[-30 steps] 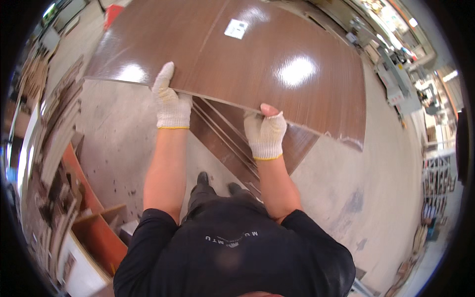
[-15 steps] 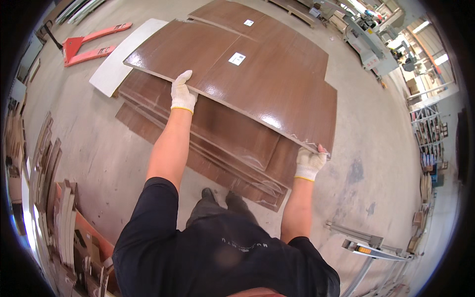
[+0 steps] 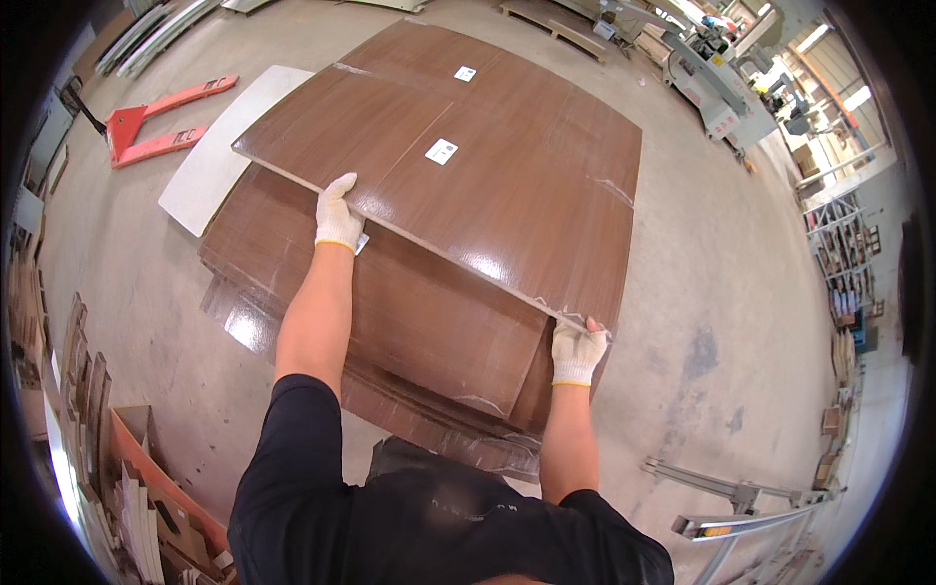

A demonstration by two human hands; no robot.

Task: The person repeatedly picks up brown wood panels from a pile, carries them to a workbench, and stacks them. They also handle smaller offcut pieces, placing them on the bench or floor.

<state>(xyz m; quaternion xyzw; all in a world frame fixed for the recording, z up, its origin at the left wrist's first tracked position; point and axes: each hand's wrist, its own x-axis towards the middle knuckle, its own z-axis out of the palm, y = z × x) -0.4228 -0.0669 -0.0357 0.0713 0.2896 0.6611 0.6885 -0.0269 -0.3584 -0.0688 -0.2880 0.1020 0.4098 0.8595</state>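
Observation:
A large brown glossy panel [image 3: 517, 214], wrapped in clear film and bearing a small white label [image 3: 441, 151], lies tilted with its near edge raised in both my gloved hands. My left hand [image 3: 337, 216] grips that edge left of its middle, thumb on top and fingers hidden beneath. Close to the right corner, my right hand [image 3: 577, 353] is closed on the same edge, where loose film bunches up. Under the raised edge, similar brown panels [image 3: 439, 322] lie in a stack. Beyond the held panel is another brown panel [image 3: 556, 107] with its own label [image 3: 465, 73].
A white sheet [image 3: 224, 136] lies at the stack's left, with a red pallet jack [image 3: 161, 146] beyond. Wood offcuts [image 3: 93, 380] stand along the left. A metal frame [image 3: 746, 497] is at lower right, a machine [image 3: 721, 97] at far right, a wooden pallet [image 3: 556, 29] behind.
Both hands and the held panel's near edge have shifted left and lower in the picture. More of the stack's lower panels shows near my body, and my feet are now hidden.

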